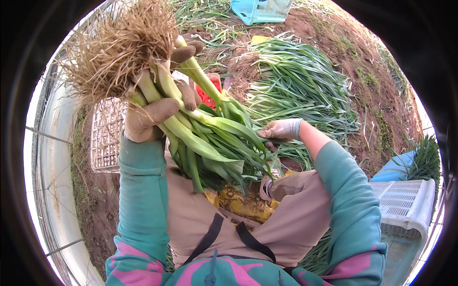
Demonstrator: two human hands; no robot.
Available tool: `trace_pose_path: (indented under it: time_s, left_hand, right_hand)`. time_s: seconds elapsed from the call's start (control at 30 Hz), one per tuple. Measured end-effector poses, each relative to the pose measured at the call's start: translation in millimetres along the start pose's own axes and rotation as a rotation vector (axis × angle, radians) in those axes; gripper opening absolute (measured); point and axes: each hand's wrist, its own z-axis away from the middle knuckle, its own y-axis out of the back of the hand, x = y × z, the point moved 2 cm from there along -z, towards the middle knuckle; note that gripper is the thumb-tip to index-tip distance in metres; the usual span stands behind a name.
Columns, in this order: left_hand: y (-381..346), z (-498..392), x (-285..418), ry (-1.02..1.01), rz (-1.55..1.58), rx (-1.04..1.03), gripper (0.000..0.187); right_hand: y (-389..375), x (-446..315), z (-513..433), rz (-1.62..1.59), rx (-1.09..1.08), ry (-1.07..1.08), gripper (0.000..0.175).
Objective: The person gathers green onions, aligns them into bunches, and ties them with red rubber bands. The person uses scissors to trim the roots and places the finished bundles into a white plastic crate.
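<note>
My left hand [152, 114], in a brown-stained glove, grips several leafy green plants [207, 136] near their thick pale stems. Their bushy brown roots [125, 46] point to the upper left, and the broad leaves hang down over my lap. One stem stands somewhat apart from the others, between the fingers. My right hand [281, 130], in a pale glove with soiled fingertips, pinches the leaf tips at the right side of the bunch. Beyond it, a large pile of similar rooted plants [304, 85] lies on the soil, roots to the left.
A pale plastic crate [105, 136] stands at left, partly behind my left hand. Red material [207, 93] lies in a container behind the bunch. A turquoise crate [261, 10] is at the top, a white crate [404, 203] at lower right. Plastic sheeting [59, 161] runs along the left.
</note>
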Motion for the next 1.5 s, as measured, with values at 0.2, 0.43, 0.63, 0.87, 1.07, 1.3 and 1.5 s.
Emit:
trace_pose_path:
  time_s: [0.2, 0.43, 0.63, 0.87, 1.07, 1.3, 1.5]
  left_hand:
    - [21.6, 10.1, 13.5, -0.082, 0.172, 0.048, 0.081]
    - [19.0, 4.0, 5.4, -0.003, 0.098, 0.005, 0.084]
    - [-2.3, -3.5, -4.7, 0.097, 0.092, -0.125, 0.085]
    - [6.6, -3.8, -11.6, 0.118, 0.170, -0.205, 0.086]
    - [6.3, -6.1, -14.9, 0.158, 0.118, -0.241, 0.082]
    - [-0.8, -6.5, -14.0, 0.104, 0.157, -0.203, 0.073]
    - [9.2, -7.8, -9.4, 0.198, 0.016, 0.265, 0.056]
  right_hand:
    - [46.0, 86.0, -25.9, 0.900, 0.531, -0.484, 0.042]
    - [24.2, -50.8, 76.1, 0.747, 1.349, 0.179, 0.037]
    - [-136.9, -150.9, 68.7, 0.689, 0.664, 1.175, 0.068]
    - [-171.6, -155.8, 63.3, 0.902, 0.631, 0.970, 0.020]
    - [-158.8, -150.5, 66.9, 0.838, 0.585, 0.836, 0.024]
    - [-158.8, -147.0, 60.6, 0.709, 0.602, 0.959, 0.024]
    - [-156.0, -174.3, 96.6, 0.924, 1.253, 0.899, 0.011]
